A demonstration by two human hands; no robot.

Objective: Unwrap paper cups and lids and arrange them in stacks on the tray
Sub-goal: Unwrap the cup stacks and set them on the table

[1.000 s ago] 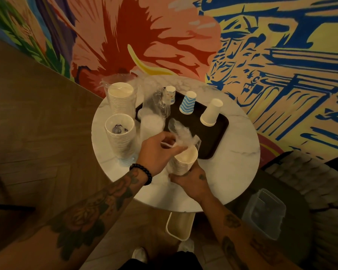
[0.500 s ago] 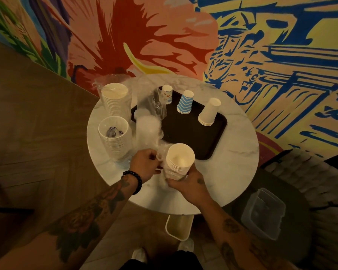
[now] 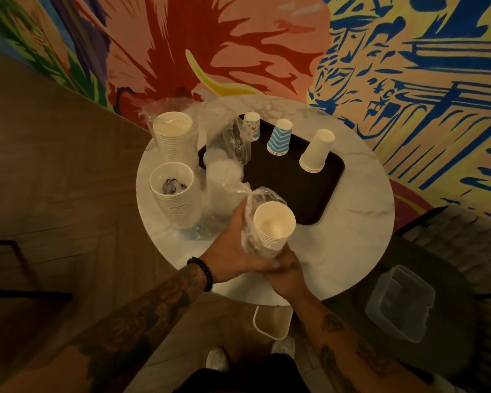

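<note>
Mid-unwrapping, the left hand (image 3: 233, 248) clutched the clear plastic sleeve (image 3: 251, 211) bunched beside the white cup stack (image 3: 274, 226), held above the marble table (image 3: 352, 239) just short of the tray (image 3: 295, 199), while the right hand (image 3: 285, 276) gripped its base; next, the sleeve likely needed pulling free.

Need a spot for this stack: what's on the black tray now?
Upside-down along the tray's far edge: small patterned cups, blue zigzag cups, plain white cups. Its left end is hidden under clear plastic wrap.
</note>
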